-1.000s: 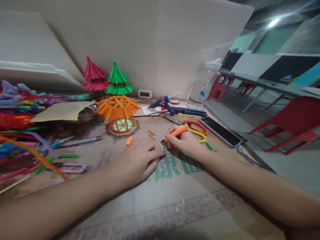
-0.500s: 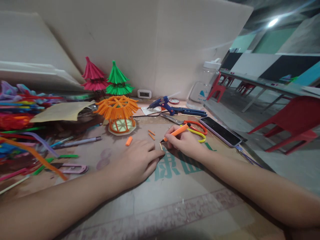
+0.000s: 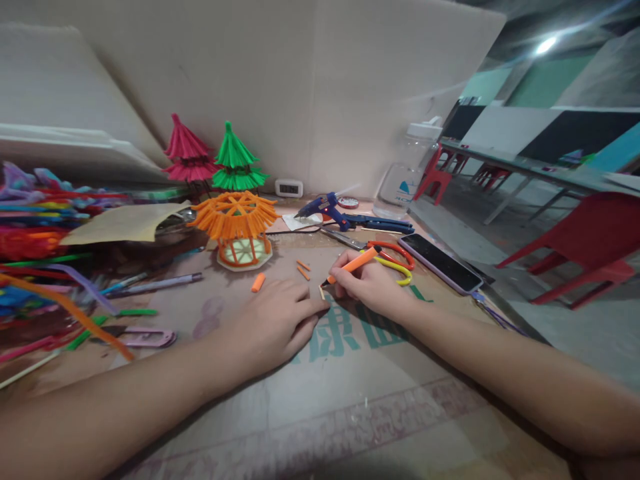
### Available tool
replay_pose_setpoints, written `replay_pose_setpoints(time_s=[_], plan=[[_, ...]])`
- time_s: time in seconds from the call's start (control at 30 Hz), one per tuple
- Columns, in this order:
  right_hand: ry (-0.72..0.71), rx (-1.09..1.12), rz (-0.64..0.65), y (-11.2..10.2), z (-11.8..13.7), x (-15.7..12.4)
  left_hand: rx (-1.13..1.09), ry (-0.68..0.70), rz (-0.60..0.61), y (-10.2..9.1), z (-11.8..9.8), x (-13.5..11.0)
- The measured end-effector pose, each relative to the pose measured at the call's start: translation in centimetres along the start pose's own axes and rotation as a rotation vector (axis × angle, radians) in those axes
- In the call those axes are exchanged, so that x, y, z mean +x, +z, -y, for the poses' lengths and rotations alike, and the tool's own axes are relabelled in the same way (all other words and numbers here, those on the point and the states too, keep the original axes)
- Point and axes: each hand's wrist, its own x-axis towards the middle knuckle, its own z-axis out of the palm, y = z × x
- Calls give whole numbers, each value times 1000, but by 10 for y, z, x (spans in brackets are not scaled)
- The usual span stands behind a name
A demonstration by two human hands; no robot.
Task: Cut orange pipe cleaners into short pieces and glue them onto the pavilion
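Note:
Wrapped round an orange marker (image 3: 354,265), my right hand (image 3: 363,283) holds its dark tip against a short pale stick (image 3: 323,291). The stick lies on the printed board, its near end under the index finger of my left hand (image 3: 280,310). That hand rests low on the board, its other fingers curled. An orange marker cap (image 3: 258,283) is just beyond my left knuckles. Two small orange sticks (image 3: 303,269) lie between the hands, a little farther off. Behind them stands an orange pavilion model (image 3: 240,230) with a fringed roof and a pale base.
Scissors (image 3: 395,257), a phone (image 3: 440,262), a blue glue gun (image 3: 325,210) and a water bottle (image 3: 403,173) are at the right and back. Pink (image 3: 187,150) and green (image 3: 237,160) tiered models stand behind. A utility knife (image 3: 147,337) and heaped pipe cleaners (image 3: 45,230) lie left.

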Motion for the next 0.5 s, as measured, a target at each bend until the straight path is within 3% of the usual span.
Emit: replay_pose_setpoints(time_s=[0.27, 0.5], plan=[[30, 30, 42, 0, 3, 0, -10, -12, 11, 0, 0, 0], [3, 42, -6, 0, -1, -1, -2, -13, 23, -2, -1, 0]])
